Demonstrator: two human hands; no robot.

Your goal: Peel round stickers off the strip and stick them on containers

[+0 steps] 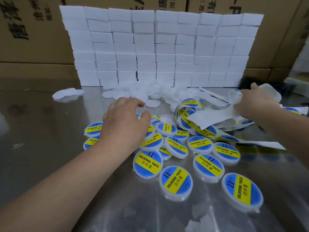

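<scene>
Several round white containers (175, 181) with blue-and-yellow "Soldering Paste" stickers lie in a heap on the shiny metal table (41, 131). My left hand (125, 124) hovers palm down over the heap's far left side, fingers spread and curled, holding nothing. Unlabelled white containers (152, 103) lie scattered just beyond its fingertips. A curled sticker strip (192, 113) with white backing paper lies at the right. My right hand (257, 101) grips the strip's backing and a clear unlabelled container (270, 91) above it; the image is blurred there.
A wall of stacked white boxes (158, 47) stands across the back of the table, with brown cartons (33, 30) behind it. A few white lids (66, 94) lie at the back left. Bare metal lies at the left and front.
</scene>
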